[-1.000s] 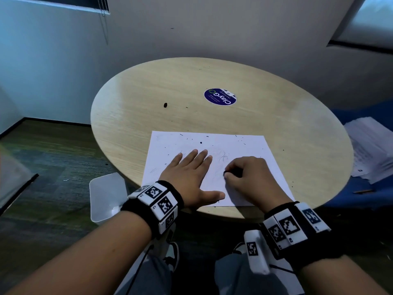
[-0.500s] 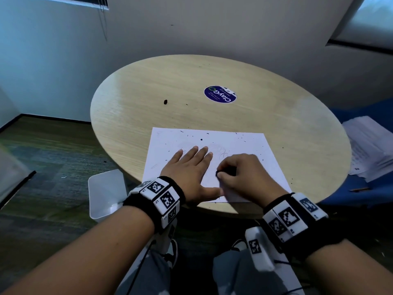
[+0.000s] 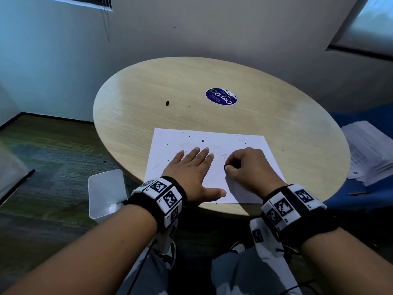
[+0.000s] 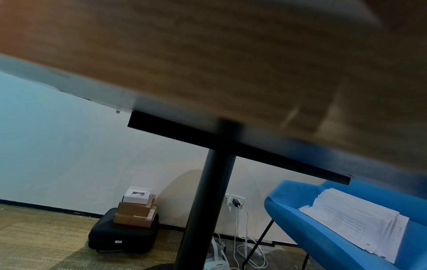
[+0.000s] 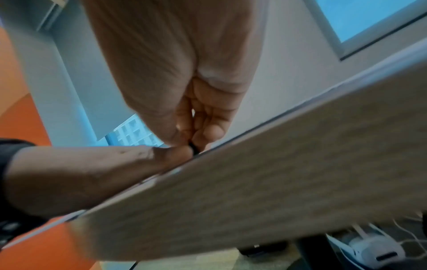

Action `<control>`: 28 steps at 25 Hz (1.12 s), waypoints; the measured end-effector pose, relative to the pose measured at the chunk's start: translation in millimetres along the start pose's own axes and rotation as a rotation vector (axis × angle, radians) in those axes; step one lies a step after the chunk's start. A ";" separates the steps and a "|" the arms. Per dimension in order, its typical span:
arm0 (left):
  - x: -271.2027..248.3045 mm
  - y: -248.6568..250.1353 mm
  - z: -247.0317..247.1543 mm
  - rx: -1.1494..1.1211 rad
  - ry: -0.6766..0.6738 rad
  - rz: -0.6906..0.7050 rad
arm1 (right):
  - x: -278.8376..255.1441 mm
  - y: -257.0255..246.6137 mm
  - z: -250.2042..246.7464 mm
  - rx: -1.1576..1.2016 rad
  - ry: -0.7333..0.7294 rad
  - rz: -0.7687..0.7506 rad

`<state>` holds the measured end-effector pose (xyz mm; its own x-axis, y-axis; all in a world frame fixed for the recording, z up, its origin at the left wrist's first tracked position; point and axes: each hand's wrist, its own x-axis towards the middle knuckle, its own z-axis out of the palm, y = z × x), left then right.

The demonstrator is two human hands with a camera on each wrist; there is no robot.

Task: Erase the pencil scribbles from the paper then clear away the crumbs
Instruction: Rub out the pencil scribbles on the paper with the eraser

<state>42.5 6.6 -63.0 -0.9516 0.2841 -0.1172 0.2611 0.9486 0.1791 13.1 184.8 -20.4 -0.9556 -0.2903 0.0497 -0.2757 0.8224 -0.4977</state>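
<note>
We pin paper (image 3: 212,167) flat on near edge of round counter (image 3: 297,135), left hand (image 3: 191,167) spread, fingers straight. Right hand (image 3: 246,165) pinches black eraser (image 3: 225,166) beside faint scribbles (image 3: 222,153). Rub short, light strokes away from pinning hand (paper creases easily); crumbs (image 3: 202,140) wait.

1. Left hand (image 3: 192,173), right hand (image 3: 251,167): bare forearms, no sleeves.
2. Each wrist: black band (image 3: 157,201) with white blocks bearing black square-patterned markers.
3. Below the band: grey trousers (image 3: 240,273), thin black cable.
</note>
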 end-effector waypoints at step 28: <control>0.5 -0.5 -0.3 -0.017 -0.014 -0.001 | 14.5 6.8 -16.1 -0.059 -0.071 0.002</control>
<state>41.9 6.2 -62.8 -0.9495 0.2850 -0.1312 0.2571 0.9465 0.1950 -4.4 194.0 -9.1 -0.9469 -0.3212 -0.0142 -0.2816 0.8499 -0.4454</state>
